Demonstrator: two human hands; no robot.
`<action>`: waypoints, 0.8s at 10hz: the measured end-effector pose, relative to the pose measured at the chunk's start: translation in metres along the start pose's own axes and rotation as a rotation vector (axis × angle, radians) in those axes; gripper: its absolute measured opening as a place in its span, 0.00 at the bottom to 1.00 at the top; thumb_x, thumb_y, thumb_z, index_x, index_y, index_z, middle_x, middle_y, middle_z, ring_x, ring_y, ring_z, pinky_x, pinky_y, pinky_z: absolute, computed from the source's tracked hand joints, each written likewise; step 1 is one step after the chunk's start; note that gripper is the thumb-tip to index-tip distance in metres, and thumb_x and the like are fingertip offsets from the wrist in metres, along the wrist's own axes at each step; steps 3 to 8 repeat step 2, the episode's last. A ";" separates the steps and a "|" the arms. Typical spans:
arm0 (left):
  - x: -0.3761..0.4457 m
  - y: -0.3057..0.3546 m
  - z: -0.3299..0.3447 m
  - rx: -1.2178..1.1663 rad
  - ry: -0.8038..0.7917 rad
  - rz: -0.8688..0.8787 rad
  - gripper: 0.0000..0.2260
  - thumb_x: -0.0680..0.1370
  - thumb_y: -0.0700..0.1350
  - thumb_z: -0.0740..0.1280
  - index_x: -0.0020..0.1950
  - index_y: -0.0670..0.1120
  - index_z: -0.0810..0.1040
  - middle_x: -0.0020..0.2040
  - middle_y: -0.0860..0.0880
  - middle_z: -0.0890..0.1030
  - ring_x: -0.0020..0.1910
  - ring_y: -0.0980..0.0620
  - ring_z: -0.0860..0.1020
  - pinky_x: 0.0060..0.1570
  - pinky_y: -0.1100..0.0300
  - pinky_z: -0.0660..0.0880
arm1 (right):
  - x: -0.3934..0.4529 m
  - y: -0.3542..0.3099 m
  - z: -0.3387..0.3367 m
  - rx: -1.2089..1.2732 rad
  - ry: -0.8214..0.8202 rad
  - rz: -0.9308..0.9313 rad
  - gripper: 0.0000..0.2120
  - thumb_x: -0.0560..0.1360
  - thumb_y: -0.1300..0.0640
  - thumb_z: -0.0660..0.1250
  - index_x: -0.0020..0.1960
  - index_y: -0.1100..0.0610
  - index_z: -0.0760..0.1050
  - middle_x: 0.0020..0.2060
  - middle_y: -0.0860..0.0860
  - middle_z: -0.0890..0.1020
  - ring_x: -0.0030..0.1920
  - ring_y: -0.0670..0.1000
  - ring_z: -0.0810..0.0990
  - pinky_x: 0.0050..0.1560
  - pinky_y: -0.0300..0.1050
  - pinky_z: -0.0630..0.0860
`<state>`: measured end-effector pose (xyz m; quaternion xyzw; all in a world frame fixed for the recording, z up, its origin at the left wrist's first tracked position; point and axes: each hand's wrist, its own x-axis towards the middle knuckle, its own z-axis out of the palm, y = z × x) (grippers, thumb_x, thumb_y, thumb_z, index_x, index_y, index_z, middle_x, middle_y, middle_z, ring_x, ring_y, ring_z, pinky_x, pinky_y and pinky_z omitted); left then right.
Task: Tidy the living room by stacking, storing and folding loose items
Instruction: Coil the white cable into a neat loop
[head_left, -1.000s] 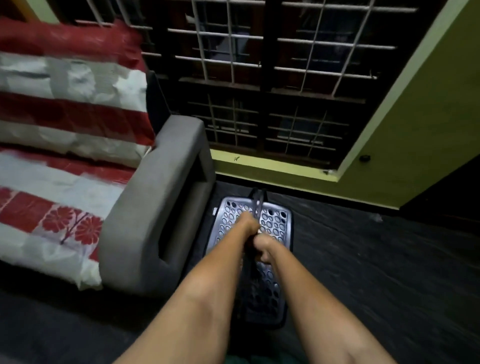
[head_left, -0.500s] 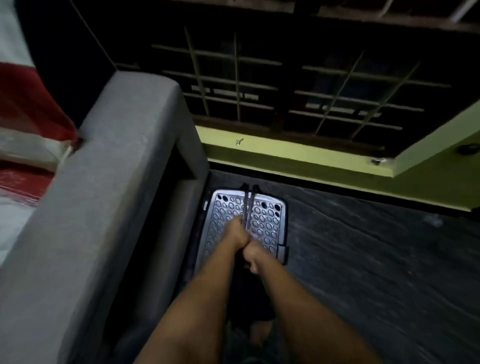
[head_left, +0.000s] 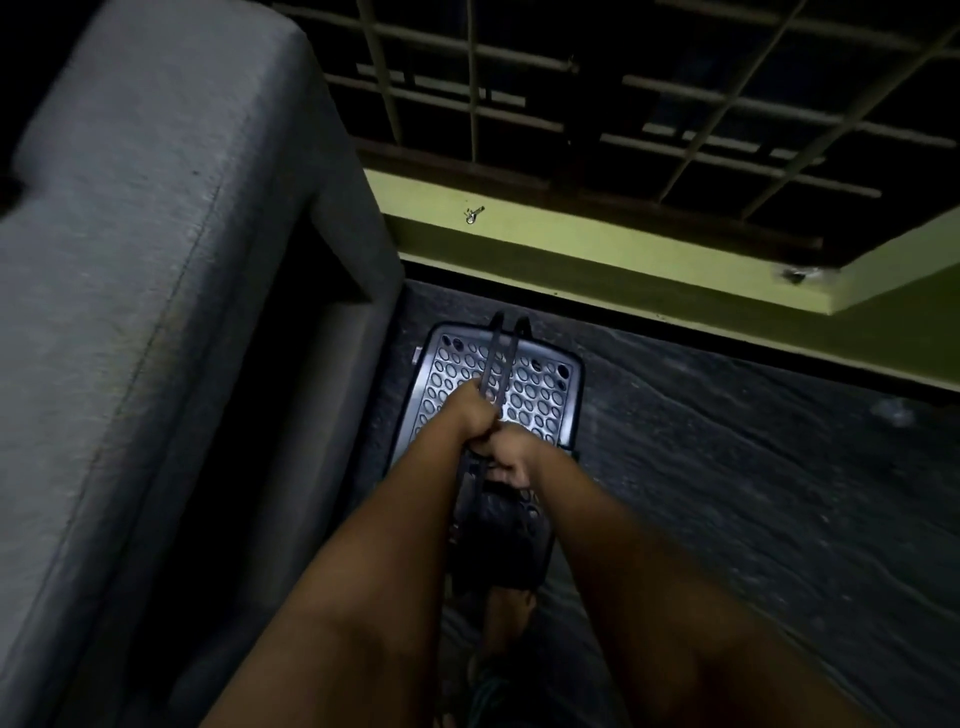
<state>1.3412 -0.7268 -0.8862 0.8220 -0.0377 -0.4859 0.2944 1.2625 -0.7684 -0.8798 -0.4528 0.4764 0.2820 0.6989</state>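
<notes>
A grey plastic basket (head_left: 540, 395) with a perforated lid sits low over the dark floor, right beside the sofa's side. Its two thin dark handles (head_left: 501, 345) rise together over the lid. My left hand (head_left: 470, 413) grips the handles from the left. My right hand (head_left: 506, 460) grips them just below and to the right, knuckles touching the left hand. The basket's near half is hidden under my forearms.
The grey sofa armrest (head_left: 171, 218) fills the left side, close to the basket. A yellow-green window ledge (head_left: 597, 260) with a small metal hook (head_left: 474, 214) runs behind, under a barred window (head_left: 675, 104). Dark floor (head_left: 753, 493) stretches to the right.
The view has tilted down and closed in on the sofa arm; the red-and-white cover has left the view. Both hands keep their grip on the handles, the basket staying beside the sofa.
</notes>
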 end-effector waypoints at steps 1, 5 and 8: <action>-0.030 0.014 -0.015 -0.099 0.029 0.000 0.25 0.79 0.37 0.63 0.75 0.40 0.61 0.65 0.39 0.74 0.61 0.41 0.75 0.56 0.54 0.73 | -0.030 -0.020 -0.002 -0.145 0.025 -0.023 0.07 0.77 0.67 0.60 0.46 0.56 0.72 0.37 0.52 0.75 0.36 0.50 0.74 0.33 0.41 0.68; -0.073 0.029 -0.036 -0.120 0.102 0.061 0.20 0.81 0.38 0.60 0.72 0.37 0.65 0.67 0.39 0.72 0.65 0.42 0.73 0.58 0.57 0.70 | -0.082 -0.044 -0.002 -0.195 0.091 -0.112 0.04 0.78 0.66 0.62 0.47 0.58 0.70 0.32 0.53 0.72 0.30 0.49 0.68 0.27 0.40 0.63; -0.073 0.029 -0.036 -0.120 0.102 0.061 0.20 0.81 0.38 0.60 0.72 0.37 0.65 0.67 0.39 0.72 0.65 0.42 0.73 0.58 0.57 0.70 | -0.082 -0.044 -0.002 -0.195 0.091 -0.112 0.04 0.78 0.66 0.62 0.47 0.58 0.70 0.32 0.53 0.72 0.30 0.49 0.68 0.27 0.40 0.63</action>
